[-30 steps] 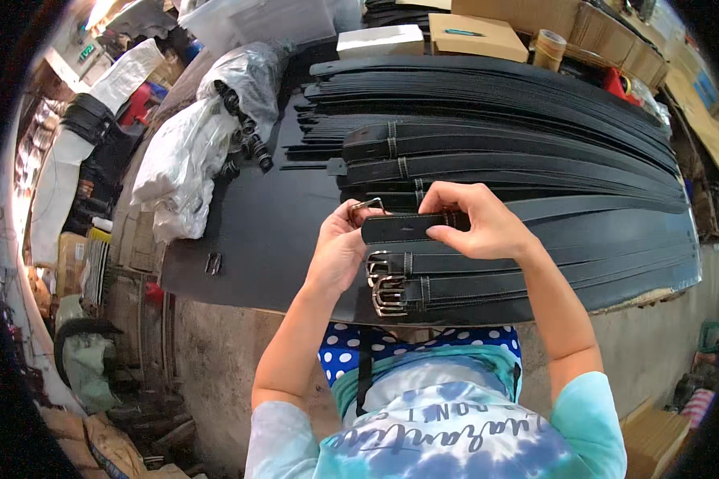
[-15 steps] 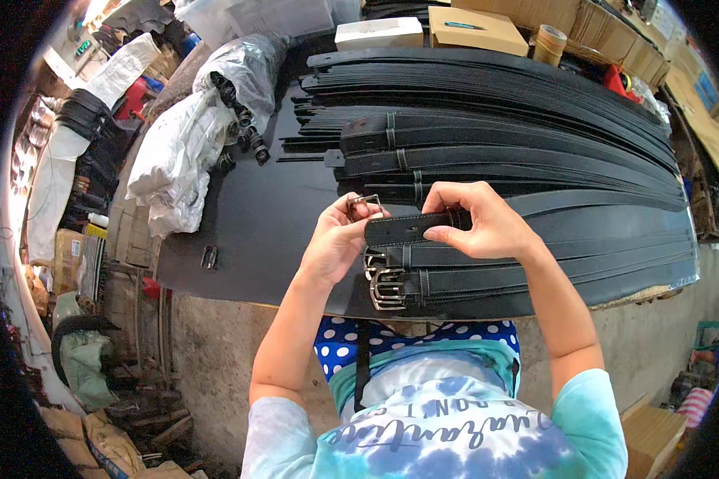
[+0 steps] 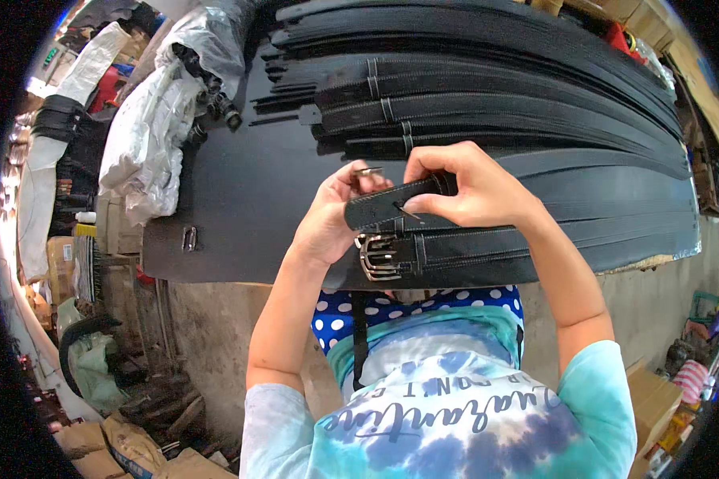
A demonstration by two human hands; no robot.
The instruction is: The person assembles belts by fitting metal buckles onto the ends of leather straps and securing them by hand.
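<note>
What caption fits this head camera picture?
Two hands, left hand and right hand, hold a black belt strap above stacked belts.

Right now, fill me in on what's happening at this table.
A person is working on a black belt with both bare hands at the near edge of a dark table. The right hand pinches the strap from above, while the left hand supports its end and has a small metal piece at its fingertips. Just below lie finished belts with silver buckles. A large stack of black straps covers the far side, with plastic bags at the left.
</note>
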